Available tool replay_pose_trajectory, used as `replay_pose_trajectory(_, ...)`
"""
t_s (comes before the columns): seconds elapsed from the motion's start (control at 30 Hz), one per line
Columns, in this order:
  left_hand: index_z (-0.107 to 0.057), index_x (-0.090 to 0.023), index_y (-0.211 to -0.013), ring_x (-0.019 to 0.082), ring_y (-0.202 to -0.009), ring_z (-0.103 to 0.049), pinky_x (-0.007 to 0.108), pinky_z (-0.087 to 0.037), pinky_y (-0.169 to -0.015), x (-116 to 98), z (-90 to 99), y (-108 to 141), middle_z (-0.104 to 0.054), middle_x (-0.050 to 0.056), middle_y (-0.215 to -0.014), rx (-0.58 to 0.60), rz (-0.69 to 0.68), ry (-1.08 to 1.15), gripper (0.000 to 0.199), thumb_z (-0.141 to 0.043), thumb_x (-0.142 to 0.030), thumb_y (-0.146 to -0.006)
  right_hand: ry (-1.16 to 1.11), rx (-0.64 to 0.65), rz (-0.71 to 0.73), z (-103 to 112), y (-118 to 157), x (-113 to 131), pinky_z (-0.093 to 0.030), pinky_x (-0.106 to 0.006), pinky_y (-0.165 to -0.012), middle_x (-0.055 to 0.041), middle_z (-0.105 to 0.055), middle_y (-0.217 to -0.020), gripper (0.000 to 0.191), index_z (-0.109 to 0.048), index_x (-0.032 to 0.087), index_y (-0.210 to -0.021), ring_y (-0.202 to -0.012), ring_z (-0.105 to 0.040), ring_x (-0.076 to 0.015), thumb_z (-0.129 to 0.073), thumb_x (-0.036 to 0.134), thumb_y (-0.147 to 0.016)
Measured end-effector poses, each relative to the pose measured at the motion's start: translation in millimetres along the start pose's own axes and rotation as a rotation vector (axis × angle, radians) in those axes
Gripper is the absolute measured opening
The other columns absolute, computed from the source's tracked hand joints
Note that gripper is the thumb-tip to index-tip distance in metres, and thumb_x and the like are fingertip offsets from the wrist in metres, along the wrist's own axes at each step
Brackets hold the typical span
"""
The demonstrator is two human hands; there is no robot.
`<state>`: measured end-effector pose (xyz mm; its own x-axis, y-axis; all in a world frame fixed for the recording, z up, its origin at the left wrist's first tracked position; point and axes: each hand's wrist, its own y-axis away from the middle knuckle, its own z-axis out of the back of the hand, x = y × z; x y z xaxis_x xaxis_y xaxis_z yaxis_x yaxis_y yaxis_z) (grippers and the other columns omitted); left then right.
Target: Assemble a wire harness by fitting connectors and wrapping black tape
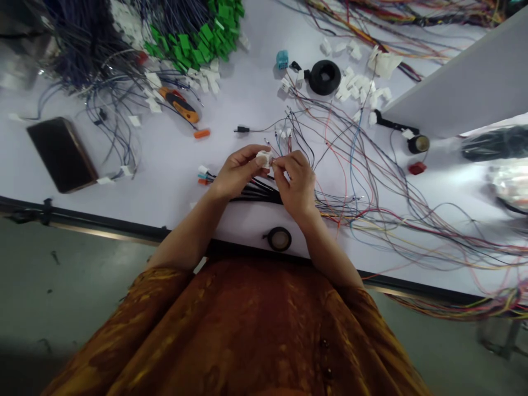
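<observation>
Between thumb and fingers, my left hand (239,173) grips a small white connector housing (264,159). My right hand (297,181) is closed in a pinch at the connector's right side, on what looks like a thin wire; its tip is hidden by the fingers. Loose wires with metal terminals (289,113) fan out just beyond both hands. Under the hands runs a bundle of black-sleeved wires (258,192). At its left end are small white, blue and orange connectors (203,175).
Tape rolls lie near the front edge (279,238) and farther back (325,77). A phone (62,155) and an orange-black cutter (179,104) are at left. Green connectors (202,41) are heaped behind. Long wires (412,220) spread right, beside a white upright panel (457,77).
</observation>
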<state>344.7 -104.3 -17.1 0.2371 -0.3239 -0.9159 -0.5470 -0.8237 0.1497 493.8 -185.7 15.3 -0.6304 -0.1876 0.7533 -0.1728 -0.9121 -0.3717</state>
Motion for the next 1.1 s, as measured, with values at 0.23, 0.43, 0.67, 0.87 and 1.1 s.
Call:
replay_pose_trajectory(0.23,-0.07,-0.025,-0.106,0.01,-0.072,-0.066,0.022,-0.057,-0.071,-5,3.4,-2,-0.068,0.0,-0.086,-0.124,0.016,0.035,0.024,-0.078,-0.035,-0.086,-0.202,-0.163,-0.088,28,-14,30,-0.048,-0.029,-0.065,-0.0014,-0.054,-0.09,0.004,-0.049,0.025,-0.101,-0.073,-0.054,-0.0124,-0.053,0.025,-0.1)
replay_pose_trajectory(0.43,-0.069,-0.025,-0.108,0.009,-0.074,-0.066,0.022,-0.057,-0.074,0,10.2,-4,-0.069,0.0,-0.089,-0.068,-0.037,0.063,0.026,-0.078,-0.037,-0.086,-0.021,0.054,-0.062,11,-6,18,-0.044,-0.029,-0.067,-0.0003,-0.063,-0.084,0.012,-0.06,0.022,-0.088,-0.073,-0.057,-0.0128,-0.054,0.024,-0.099)
replay_pose_trajectory(0.67,-0.068,-0.025,-0.11,0.01,-0.075,-0.066,0.022,-0.058,-0.073,6,14.0,-6,-0.07,0.001,-0.089,-0.028,-0.102,-0.007,0.023,-0.071,-0.038,-0.091,0.194,0.083,-0.153,2,-2,5,-0.042,-0.03,-0.069,-0.0029,-0.069,-0.09,0.014,-0.069,0.022,-0.093,-0.078,-0.061,-0.0163,-0.057,0.026,-0.099)
replay_pose_trajectory(0.87,-0.069,-0.026,-0.111,0.01,-0.077,-0.066,0.022,-0.058,-0.073,4,13.6,-6,-0.069,0.001,-0.091,-0.01,-0.128,-0.02,0.029,-0.075,-0.042,-0.088,0.285,0.132,-0.185,2,-5,11,-0.041,-0.031,-0.067,-0.0047,-0.065,-0.091,0.017,-0.069,0.021,-0.089,-0.078,-0.059,-0.0167,-0.057,0.027,-0.099)
replay_pose_trajectory(1.1,-0.068,-0.026,-0.111,0.012,-0.075,-0.066,0.024,-0.059,-0.071,8,14.4,-6,-0.068,0.002,-0.091,-0.056,-0.19,-0.166,0.031,-0.071,-0.048,-0.089,0.157,0.115,-0.128,2,-4,8,-0.044,-0.031,-0.067,-0.0043,-0.06,-0.091,0.022,-0.066,0.022,-0.086,-0.076,-0.056,-0.0149,-0.052,0.029,-0.101)
